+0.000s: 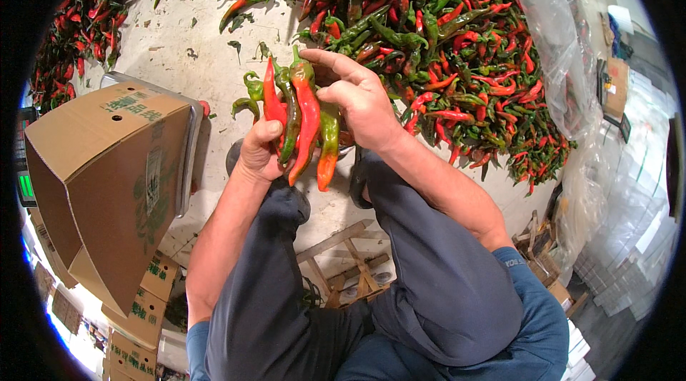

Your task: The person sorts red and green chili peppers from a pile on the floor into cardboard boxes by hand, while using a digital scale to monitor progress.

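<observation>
My left hand (261,149) is wrapped round a small bunch of long chili peppers, its thumb across their lower part. Among them are a bright red pepper (272,99) and a dark green one (289,120). My right hand (361,99) closes on the bunch from the other side, its index fingertip by the stem of a long red pepper (307,113). A green pepper with an orange tip (329,149) hangs beneath the right fingers. Curled green peppers (250,92) stick out on the left side of the bunch. Some fingers of both hands are hidden.
A large heap of red and green peppers (443,38) lies ahead and right, edged by clear plastic sheeting (547,38). Another pepper pile (86,31) is at far left. An open cardboard box (107,159) rests on a metal platform (189,167). A wooden stool (350,263) shows between my legs.
</observation>
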Demonstrator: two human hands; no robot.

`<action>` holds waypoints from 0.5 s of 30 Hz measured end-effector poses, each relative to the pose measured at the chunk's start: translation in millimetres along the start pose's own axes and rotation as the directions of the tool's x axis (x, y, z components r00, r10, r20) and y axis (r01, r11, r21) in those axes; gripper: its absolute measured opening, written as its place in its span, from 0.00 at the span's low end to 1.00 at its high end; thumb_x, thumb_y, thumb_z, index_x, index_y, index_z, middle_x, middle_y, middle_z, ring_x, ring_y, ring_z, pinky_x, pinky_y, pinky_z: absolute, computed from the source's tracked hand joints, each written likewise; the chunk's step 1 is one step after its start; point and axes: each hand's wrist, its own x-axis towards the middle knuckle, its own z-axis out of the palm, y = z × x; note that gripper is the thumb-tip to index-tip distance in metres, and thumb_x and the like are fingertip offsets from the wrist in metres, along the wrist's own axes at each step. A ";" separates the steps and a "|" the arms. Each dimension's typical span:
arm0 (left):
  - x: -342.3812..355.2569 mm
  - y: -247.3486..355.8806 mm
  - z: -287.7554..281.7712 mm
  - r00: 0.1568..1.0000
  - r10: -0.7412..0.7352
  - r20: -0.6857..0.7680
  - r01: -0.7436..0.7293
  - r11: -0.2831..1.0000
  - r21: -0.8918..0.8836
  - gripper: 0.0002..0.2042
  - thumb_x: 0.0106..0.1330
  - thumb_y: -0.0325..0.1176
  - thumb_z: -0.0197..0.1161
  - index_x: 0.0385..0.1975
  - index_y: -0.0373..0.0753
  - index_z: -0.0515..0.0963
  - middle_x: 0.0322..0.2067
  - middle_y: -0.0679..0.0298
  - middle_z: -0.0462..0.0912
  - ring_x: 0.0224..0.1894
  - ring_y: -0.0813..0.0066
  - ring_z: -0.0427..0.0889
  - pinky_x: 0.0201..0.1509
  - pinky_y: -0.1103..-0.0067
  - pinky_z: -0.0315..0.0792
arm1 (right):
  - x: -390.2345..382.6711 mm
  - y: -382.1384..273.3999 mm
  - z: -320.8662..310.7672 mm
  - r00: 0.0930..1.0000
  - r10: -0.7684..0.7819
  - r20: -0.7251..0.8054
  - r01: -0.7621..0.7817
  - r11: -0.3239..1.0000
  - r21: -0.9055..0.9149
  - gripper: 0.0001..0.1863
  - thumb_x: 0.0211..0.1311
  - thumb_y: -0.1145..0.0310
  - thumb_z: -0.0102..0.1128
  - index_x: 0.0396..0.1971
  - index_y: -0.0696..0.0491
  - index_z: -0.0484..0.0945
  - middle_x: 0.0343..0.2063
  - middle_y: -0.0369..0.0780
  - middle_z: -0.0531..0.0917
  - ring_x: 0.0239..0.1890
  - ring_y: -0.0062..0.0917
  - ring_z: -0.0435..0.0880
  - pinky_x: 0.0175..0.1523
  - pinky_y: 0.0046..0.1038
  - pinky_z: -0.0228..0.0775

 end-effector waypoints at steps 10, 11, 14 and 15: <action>5.1 -1.0 37.4 0.995 0.091 -0.047 -0.086 0.991 0.098 0.32 0.61 0.30 0.66 0.66 0.34 0.63 0.56 0.54 0.77 0.54 0.63 0.82 0.62 0.68 0.78 | -2.7 6.5 -0.6 0.990 -0.068 -0.122 0.036 0.969 -0.246 0.25 0.68 0.73 0.55 0.64 0.60 0.70 0.55 0.41 0.80 0.55 0.19 0.77 0.62 0.23 0.68; 6.6 -2.4 38.0 0.990 0.113 -0.086 -0.102 0.987 0.124 0.30 0.62 0.30 0.65 0.64 0.34 0.64 0.55 0.55 0.78 0.53 0.64 0.83 0.60 0.69 0.78 | 0.5 14.0 -3.2 0.985 -0.115 -0.133 0.077 0.962 -0.263 0.24 0.68 0.73 0.54 0.63 0.61 0.71 0.56 0.43 0.79 0.57 0.23 0.76 0.64 0.25 0.67; 12.4 -2.0 46.8 0.973 0.139 -0.183 -0.099 0.973 0.210 0.20 0.67 0.30 0.63 0.56 0.34 0.70 0.49 0.59 0.80 0.48 0.71 0.83 0.55 0.73 0.80 | 3.8 35.4 -12.3 0.966 -0.225 -0.131 0.172 0.929 -0.327 0.20 0.73 0.68 0.51 0.58 0.63 0.75 0.58 0.46 0.78 0.62 0.32 0.75 0.68 0.29 0.62; 13.3 -0.8 48.1 0.975 0.119 -0.187 -0.077 0.973 0.217 0.19 0.66 0.30 0.64 0.55 0.34 0.71 0.48 0.59 0.80 0.47 0.71 0.83 0.55 0.73 0.80 | 3.4 35.4 -12.8 0.968 -0.221 -0.118 0.182 0.945 -0.271 0.20 0.74 0.67 0.51 0.58 0.63 0.75 0.58 0.46 0.78 0.62 0.32 0.74 0.68 0.30 0.62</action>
